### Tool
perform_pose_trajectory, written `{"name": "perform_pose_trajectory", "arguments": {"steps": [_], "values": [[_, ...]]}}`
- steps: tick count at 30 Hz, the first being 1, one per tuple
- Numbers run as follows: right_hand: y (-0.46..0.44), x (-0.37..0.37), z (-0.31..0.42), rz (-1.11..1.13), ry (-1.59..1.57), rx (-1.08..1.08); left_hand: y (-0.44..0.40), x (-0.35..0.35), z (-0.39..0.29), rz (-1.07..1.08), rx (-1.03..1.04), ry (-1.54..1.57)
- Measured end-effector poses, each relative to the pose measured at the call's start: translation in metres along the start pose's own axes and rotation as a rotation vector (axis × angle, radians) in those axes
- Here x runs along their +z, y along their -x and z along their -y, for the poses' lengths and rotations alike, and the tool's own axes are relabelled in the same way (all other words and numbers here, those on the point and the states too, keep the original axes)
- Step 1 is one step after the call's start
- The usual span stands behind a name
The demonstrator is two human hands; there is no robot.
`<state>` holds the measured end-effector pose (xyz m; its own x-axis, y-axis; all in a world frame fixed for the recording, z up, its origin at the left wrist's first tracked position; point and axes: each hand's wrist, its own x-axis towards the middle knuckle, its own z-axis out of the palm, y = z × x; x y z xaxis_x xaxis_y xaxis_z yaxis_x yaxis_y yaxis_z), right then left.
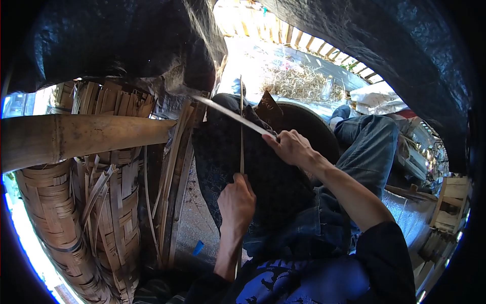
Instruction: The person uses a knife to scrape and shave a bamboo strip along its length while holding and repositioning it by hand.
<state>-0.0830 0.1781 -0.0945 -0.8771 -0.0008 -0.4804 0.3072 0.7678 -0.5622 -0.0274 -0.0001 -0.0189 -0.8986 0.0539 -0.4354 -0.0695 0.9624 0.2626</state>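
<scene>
My left hand [237, 202] is closed around the lower part of a thin bamboo strip [242, 147], which stands nearly upright in front of my lap. In my right hand [292, 148] is a knife, fingers wrapped round its handle. Its long pale knife blade [230, 113] points up and to the left and crosses the strip above my left hand. Whether the edge touches the strip I cannot tell. Under both hands a dark patterned cloth [217, 157] covers one leg; the other leg, in blue jeans [372, 139], is bent out to the right.
A thick bamboo pole [86, 137] juts in from the left, above tall woven bamboo baskets [53, 202]. Split bamboo lengths [174, 192] lean beside my leg. Curly shavings [298, 83] lie ahead. Black plastic sheeting [121, 40] hangs overhead. A blue scrap [198, 247] lies on the ground.
</scene>
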Motion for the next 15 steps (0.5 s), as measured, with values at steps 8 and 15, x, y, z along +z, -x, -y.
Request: {"name": "perform_pose_trajectory", "arguments": {"steps": [8,15], "values": [[-0.067,0.005,-0.008,0.001,-0.136,0.123,0.04,-0.007,0.026,0.042,-0.014,0.287],[-0.036,-0.024,-0.023,-0.089,-0.291,0.08,-0.013,-0.012,0.049,0.322,-0.342,1.293]]}}
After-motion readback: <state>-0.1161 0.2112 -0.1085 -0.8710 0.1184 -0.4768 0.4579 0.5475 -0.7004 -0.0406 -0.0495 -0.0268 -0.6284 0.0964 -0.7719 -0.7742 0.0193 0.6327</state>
